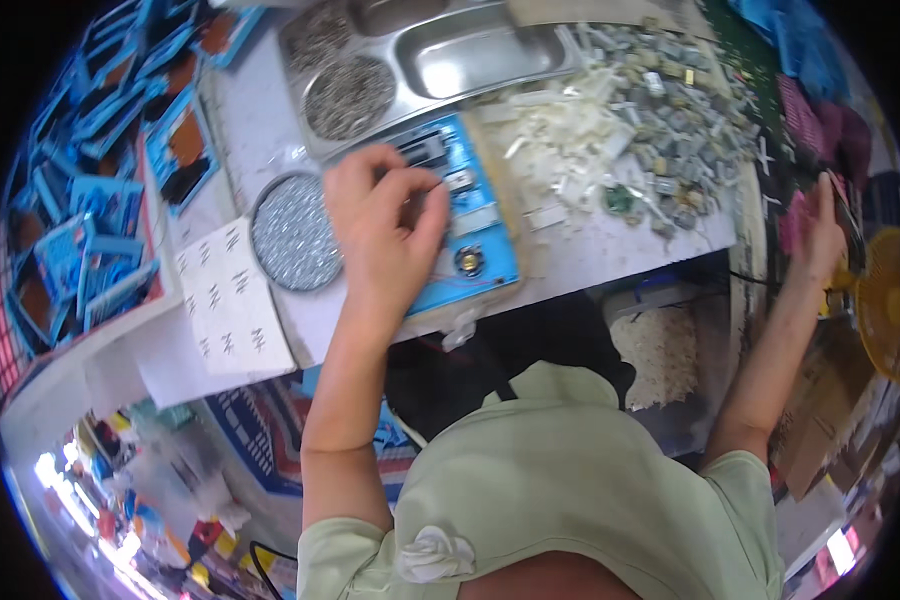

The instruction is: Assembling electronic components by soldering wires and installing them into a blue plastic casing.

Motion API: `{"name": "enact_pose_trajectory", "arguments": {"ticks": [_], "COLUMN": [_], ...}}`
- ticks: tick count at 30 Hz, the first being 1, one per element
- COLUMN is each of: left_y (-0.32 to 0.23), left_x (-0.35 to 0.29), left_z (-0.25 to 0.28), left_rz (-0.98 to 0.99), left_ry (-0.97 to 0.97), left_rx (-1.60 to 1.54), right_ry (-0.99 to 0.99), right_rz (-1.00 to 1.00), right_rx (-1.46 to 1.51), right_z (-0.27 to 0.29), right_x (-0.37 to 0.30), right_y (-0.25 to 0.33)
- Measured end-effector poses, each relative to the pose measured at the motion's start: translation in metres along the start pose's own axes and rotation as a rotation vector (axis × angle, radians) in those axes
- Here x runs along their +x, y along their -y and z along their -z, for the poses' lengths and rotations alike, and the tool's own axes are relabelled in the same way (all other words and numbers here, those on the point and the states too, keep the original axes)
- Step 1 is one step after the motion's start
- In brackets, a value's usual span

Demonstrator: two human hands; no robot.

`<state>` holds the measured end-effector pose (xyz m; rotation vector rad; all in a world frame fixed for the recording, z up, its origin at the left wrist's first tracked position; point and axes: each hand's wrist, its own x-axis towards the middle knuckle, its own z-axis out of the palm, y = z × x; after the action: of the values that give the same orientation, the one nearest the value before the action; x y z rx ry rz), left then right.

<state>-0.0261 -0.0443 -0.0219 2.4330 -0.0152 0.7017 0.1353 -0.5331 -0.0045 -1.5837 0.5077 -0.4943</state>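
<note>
My left hand [380, 225] lies on a blue flat board [470, 225] at the table's front edge, fingers bent down onto it. Whether the fingertips pinch a small part is hidden. The board carries a small black block, white pieces and a round speaker-like part. Just left of the hand sits a round dish of small silver screws [295, 232]. My right hand [820, 230] is stretched far out to the right, beyond the table's edge, with fingers extended against a dark thing next to a yellow fan [885, 300].
A steel compartment tray [470, 50] with more screws stands behind the board. A heap of white plastic pieces and small grey parts [620, 110] covers the table's right. Blue cases [100, 180] are stacked at left, beside a white marked sheet [230, 300]. Below the table is a bin of white bits [655, 355].
</note>
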Motion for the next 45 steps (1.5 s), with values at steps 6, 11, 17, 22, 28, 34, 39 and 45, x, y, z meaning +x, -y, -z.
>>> {"name": "enact_pose_trajectory", "arguments": {"ticks": [6, 11, 17, 22, 28, 34, 39, 45], "left_y": [0.002, 0.001, 0.000, -0.003, -0.003, 0.000, -0.002, -0.004], "left_x": [-0.004, -0.004, -0.002, 0.002, 0.001, -0.001, 0.001, 0.007], "left_z": [0.001, -0.002, -0.004, -0.004, -0.004, -0.008, -0.006, -0.008], "left_rz": [0.040, 0.000, -0.025, -0.050, -0.072, -0.064, -0.055, -0.032], "left_ry": [0.036, 0.056, 0.068, 0.116, 0.113, 0.095, 0.075, 0.075], "left_rx": [0.051, 0.075, 0.072, 0.092, 0.105, 0.071, 0.076, 0.107], "right_ry": [-0.032, 0.289, 0.951, 1.110, 1.107, 1.110, 1.096, 1.070], "right_rz": [0.139, 0.194, 0.332, 0.503, 0.560, 0.600, 0.586, 0.593], "right_rx": [0.376, 0.324, 0.143, 0.108, 0.101, 0.092, 0.091, 0.088], "right_z": [0.083, 0.063, -0.077, -0.116, -0.123, -0.129, -0.129, -0.136], "right_x": [0.014, -0.083, -0.205, -0.222, -0.226, -0.226, -0.222, -0.223], "right_y": [0.022, 0.019, -0.004, -0.003, -0.007, -0.005, -0.006, -0.008]}}
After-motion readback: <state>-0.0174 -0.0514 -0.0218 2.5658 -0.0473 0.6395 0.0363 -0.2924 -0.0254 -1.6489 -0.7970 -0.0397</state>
